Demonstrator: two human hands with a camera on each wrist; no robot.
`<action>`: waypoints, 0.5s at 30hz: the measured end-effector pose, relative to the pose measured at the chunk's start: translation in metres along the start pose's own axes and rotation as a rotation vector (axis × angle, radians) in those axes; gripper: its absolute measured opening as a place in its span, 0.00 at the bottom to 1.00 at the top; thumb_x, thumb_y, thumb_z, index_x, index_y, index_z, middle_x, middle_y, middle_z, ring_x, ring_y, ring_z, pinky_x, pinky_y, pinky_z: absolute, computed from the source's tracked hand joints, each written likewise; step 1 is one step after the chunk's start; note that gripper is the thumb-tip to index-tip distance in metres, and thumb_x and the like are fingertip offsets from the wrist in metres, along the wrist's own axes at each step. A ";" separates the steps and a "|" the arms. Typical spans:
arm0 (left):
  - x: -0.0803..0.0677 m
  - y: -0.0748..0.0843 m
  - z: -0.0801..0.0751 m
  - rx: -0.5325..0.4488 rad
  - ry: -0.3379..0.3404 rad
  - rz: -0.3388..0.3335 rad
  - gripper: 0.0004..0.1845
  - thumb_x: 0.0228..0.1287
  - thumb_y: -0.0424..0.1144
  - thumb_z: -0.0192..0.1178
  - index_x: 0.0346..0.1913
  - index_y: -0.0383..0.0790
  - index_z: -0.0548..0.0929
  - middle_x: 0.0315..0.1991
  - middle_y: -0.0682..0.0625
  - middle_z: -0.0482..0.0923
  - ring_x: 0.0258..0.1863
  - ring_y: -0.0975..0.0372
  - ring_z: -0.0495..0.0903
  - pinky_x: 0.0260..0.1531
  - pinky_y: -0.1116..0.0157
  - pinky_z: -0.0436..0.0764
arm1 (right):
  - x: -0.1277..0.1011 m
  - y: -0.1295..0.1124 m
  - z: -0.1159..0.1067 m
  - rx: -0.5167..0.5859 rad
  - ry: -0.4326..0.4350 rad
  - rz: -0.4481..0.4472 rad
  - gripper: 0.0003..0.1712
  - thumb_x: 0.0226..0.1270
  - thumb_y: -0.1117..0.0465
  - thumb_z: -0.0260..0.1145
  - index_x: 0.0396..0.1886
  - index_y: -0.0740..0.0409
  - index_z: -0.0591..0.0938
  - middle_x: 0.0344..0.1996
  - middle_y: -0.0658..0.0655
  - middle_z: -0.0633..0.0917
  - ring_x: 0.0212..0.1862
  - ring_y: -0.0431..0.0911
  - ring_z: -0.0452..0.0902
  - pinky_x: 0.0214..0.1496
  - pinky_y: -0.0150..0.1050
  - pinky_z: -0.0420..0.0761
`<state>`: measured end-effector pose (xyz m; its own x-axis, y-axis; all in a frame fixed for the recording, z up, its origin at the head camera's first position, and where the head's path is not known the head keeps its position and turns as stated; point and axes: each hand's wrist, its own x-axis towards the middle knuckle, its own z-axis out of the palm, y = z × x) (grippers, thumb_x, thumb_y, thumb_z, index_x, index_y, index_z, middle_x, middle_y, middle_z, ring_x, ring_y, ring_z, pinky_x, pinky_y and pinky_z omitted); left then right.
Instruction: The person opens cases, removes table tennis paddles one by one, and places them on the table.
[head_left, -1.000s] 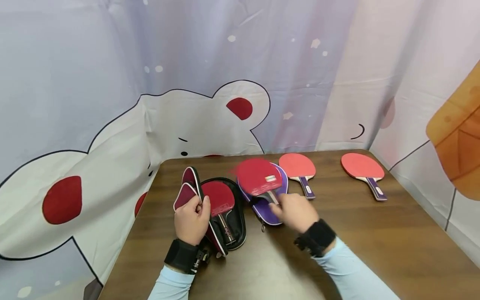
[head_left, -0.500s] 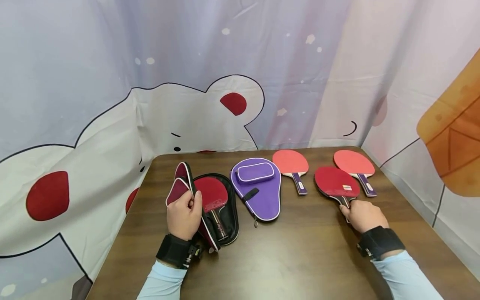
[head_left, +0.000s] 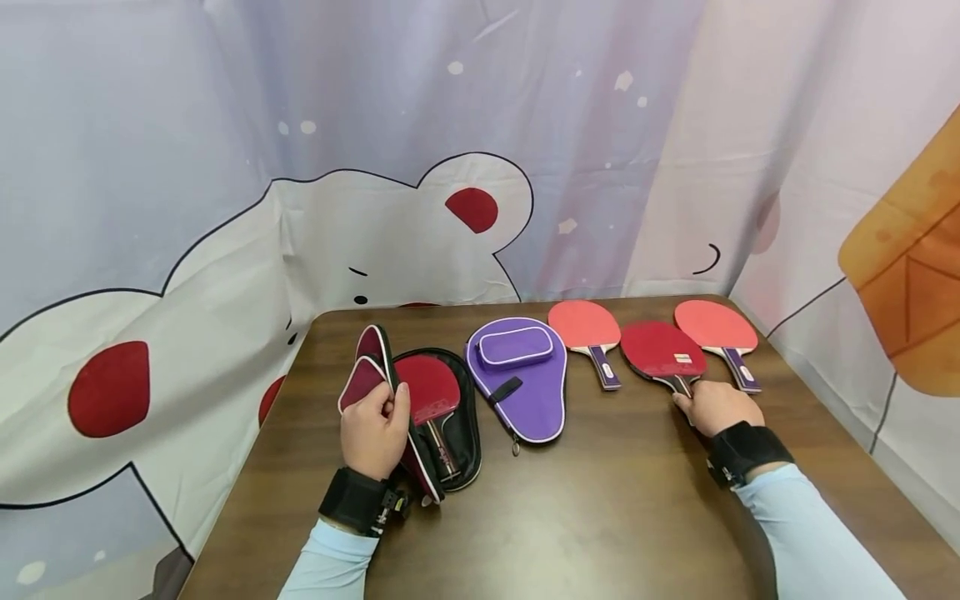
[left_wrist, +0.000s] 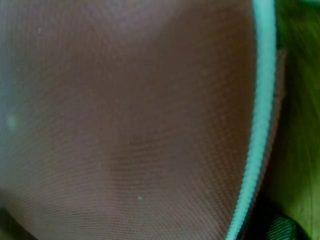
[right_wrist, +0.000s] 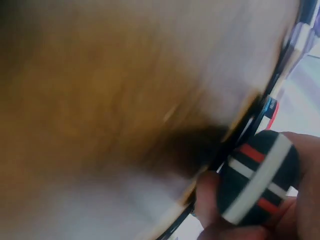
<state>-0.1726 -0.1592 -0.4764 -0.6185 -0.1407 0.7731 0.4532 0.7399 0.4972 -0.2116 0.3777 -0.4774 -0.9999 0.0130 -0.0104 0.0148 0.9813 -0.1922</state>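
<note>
Risk: R hand (head_left: pixel 716 406) grips dark paddle (head_left: pixel 663 350) handle, may knock pink paddle (head_left: pixel 714 327); L hand (head_left: pixel 375 432) pinches case flap (head_left: pixel 367 379).

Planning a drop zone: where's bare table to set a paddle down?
The near half of the table is bare between both forearms. The far row is crowded: open black case, purple case, three paddles side by side, the dark red paddle partly overlapping the right light one.
</note>
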 end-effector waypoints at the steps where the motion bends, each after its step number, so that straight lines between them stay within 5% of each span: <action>1: 0.001 0.000 -0.001 0.000 -0.002 -0.002 0.26 0.76 0.38 0.67 0.20 0.48 0.66 0.16 0.58 0.59 0.14 0.64 0.60 0.16 0.63 0.58 | 0.004 0.000 0.000 0.000 -0.006 0.004 0.25 0.80 0.47 0.66 0.27 0.60 0.80 0.23 0.62 0.82 0.30 0.64 0.82 0.34 0.66 0.82; 5: 0.000 -0.001 -0.002 -0.004 -0.012 -0.008 0.26 0.77 0.38 0.67 0.20 0.48 0.67 0.16 0.58 0.59 0.14 0.64 0.60 0.17 0.63 0.58 | 0.012 -0.001 0.001 0.001 -0.046 0.030 0.26 0.78 0.46 0.68 0.25 0.59 0.78 0.22 0.62 0.81 0.30 0.63 0.82 0.31 0.63 0.80; 8: 0.000 -0.001 -0.004 -0.003 -0.020 -0.007 0.26 0.77 0.38 0.66 0.20 0.48 0.67 0.16 0.58 0.58 0.14 0.63 0.60 0.17 0.63 0.58 | 0.011 -0.014 0.001 -0.012 0.029 0.032 0.25 0.75 0.47 0.71 0.30 0.65 0.79 0.26 0.67 0.82 0.31 0.67 0.82 0.30 0.65 0.80; 12: 0.004 -0.001 -0.003 -0.009 -0.024 0.001 0.25 0.78 0.39 0.65 0.21 0.48 0.67 0.16 0.57 0.59 0.15 0.62 0.60 0.17 0.62 0.58 | 0.004 -0.067 -0.006 0.011 0.231 -0.087 0.23 0.73 0.51 0.75 0.35 0.68 0.80 0.25 0.66 0.81 0.28 0.67 0.81 0.26 0.64 0.80; 15: 0.003 -0.001 0.000 -0.023 -0.025 0.006 0.25 0.79 0.39 0.65 0.21 0.47 0.67 0.16 0.57 0.59 0.15 0.63 0.60 0.18 0.63 0.57 | -0.004 -0.126 -0.009 0.094 0.281 -0.268 0.17 0.72 0.52 0.76 0.34 0.61 0.83 0.23 0.56 0.82 0.24 0.56 0.82 0.25 0.56 0.80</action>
<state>-0.1744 -0.1607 -0.4749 -0.6317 -0.1194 0.7660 0.4715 0.7252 0.5019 -0.2096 0.2552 -0.4445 -0.9315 -0.1760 0.3185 -0.2589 0.9355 -0.2404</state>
